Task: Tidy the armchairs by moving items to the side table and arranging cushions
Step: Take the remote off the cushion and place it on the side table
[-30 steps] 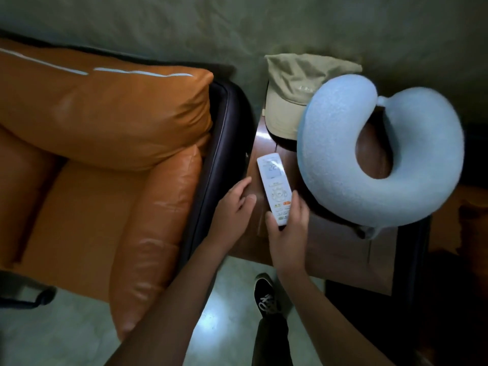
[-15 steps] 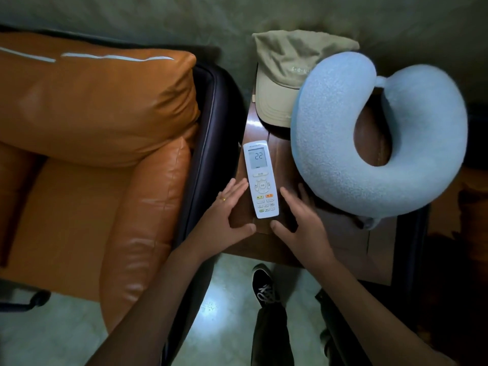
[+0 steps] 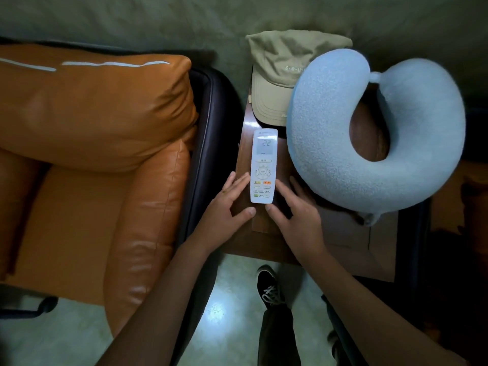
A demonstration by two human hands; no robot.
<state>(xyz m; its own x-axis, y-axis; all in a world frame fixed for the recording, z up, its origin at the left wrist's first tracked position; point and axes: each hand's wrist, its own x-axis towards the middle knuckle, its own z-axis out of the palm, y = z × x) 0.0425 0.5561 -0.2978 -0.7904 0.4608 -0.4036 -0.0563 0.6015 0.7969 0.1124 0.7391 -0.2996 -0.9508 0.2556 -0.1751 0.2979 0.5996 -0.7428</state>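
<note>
Now our left hand (image 3: 229,207) and right hand (image 3: 299,215), fingers straight and slightly apart, flank the air-conditioner remote (image 3: 264,159) lying along the side table's (image 3: 343,249) left edge; a cap (image 3: 277,75) sits at the far edge and a neck pillow (image 3: 330,154) toward the right.

Glossy orange leather armchair (image 3: 87,143), polished wood side table (image 3: 264,233), fuzzy cloth neck pillow (image 3: 330,143), matt cotton cap (image 3: 280,75)

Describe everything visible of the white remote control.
The remote control is a long white plastic bar lying flat, face up, on the side table, between the armchair and the blue neck pillow. Its screen at the far end shows 22; white and orange buttons fill the near half. The left hand and right hand flank its near end, straight fingers against its edges.
</note>
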